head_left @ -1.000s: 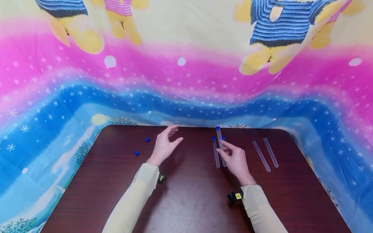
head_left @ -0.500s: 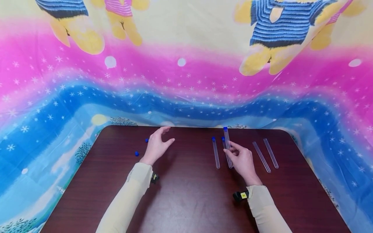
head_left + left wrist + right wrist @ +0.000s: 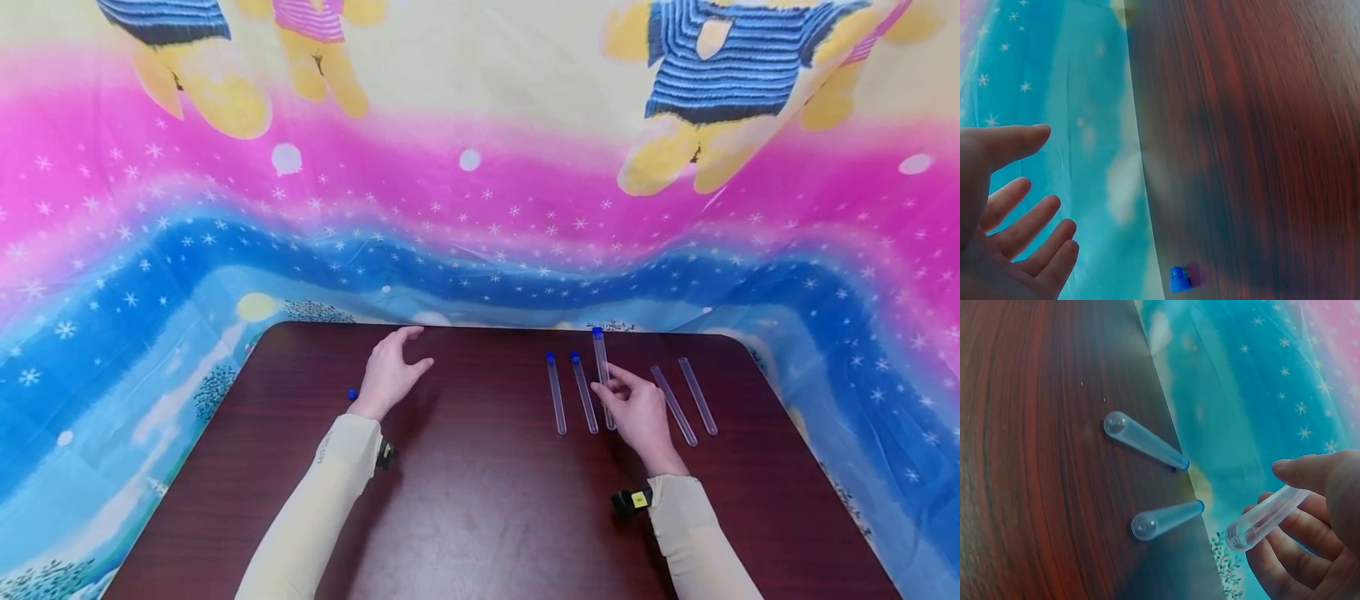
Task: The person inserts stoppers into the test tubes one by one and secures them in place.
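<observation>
My right hand [image 3: 637, 412] pinches a clear test tube [image 3: 602, 358] with a blue cap at its top end. In the right wrist view the rounded bottom of this test tube [image 3: 1254, 531] points out from between thumb and fingers. Two capped test tubes lie side by side on the table to its left, one nearer [image 3: 585, 396] and one farther left [image 3: 556, 396]. My left hand [image 3: 386, 375] hovers over the left part of the table, fingers apart, holding nothing. One blue cap [image 3: 352, 394] shows beside its wrist; another blue cap [image 3: 1180, 279] appears below the hand in the left wrist view.
Two uncapped clear test tubes, one slanted [image 3: 675, 407] and one at the far right [image 3: 699, 397], lie right of my right hand. The dark wooden table [image 3: 480, 500] ends at a rounded far edge. A printed cloth [image 3: 480, 217] hangs behind and around it.
My right hand has carried the capped test tube to the right, away from the two capped ones on the table. My left hand has drifted left, now covering one blue cap in the head view.
</observation>
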### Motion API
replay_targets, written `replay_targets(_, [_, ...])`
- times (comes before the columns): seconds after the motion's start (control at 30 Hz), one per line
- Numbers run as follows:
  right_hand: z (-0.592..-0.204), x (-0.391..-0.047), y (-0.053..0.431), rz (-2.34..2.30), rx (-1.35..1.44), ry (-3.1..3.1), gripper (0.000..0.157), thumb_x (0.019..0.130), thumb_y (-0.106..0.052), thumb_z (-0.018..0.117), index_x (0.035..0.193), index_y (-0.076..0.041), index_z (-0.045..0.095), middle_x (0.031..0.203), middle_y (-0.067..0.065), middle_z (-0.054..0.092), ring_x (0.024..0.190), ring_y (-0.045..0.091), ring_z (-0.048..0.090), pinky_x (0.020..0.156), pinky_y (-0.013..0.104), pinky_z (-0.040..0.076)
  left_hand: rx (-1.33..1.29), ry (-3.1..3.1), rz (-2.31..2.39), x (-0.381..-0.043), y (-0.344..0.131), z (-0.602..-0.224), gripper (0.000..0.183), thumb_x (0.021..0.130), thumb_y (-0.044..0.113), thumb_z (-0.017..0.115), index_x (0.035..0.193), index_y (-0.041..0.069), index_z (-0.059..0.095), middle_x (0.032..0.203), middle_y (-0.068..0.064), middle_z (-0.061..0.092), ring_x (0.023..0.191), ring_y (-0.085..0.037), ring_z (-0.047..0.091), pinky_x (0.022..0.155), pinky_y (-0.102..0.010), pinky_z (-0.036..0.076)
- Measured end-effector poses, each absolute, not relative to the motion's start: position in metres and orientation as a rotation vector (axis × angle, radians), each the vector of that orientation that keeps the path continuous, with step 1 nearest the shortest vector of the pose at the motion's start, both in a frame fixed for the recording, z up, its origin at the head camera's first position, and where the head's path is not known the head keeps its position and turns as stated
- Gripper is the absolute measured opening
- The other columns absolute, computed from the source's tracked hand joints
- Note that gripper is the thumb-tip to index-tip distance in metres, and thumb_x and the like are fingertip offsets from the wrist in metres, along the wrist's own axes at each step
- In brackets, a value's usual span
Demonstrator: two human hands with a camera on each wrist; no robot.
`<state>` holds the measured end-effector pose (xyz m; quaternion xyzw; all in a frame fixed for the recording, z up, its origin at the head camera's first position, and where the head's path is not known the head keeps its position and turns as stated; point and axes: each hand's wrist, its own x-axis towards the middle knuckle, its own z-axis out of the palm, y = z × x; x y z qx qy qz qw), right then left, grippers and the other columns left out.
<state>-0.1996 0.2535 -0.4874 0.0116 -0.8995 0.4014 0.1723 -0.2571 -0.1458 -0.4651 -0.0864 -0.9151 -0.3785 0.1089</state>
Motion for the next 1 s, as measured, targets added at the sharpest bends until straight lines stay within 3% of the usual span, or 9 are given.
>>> replay_targets(0.5, [-0.490, -0.204, 0.271, 1.076, -0.010, -2.585, 0.044, 0.094, -0.021, 0.077, 0.133, -0.002, 0.067, 0.092, 0.012, 0.074, 0.074, 0.023, 0.068, 0.055, 0.026, 0.053, -0.167, -2.807, -0.988, -0.268, -0.167, -0.465, 0.056, 0.088, 0.013, 0.079, 0.139, 0.005, 0.059, 0.135, -0.018, 0.060, 0.128, -0.037, 0.053, 0.106, -0.050, 0.041])
replay_targets(1.0, [-0.494, -0.207, 0.282, 1.050, -0.023, -2.611, 0.043, 0.095, -0.020, 0.076, 0.132, 0.000, 0.067, 0.092, 0.014, 0.073, 0.073, 0.024, 0.067, 0.052, 0.027, 0.050, -0.075, -2.927, -0.924, -0.286, -0.187, -0.465, 0.048, 0.096, 0.013, 0.068, 0.142, 0.005, 0.057, 0.136, -0.020, 0.058, 0.127, -0.038, 0.052, 0.104, -0.054, 0.042])
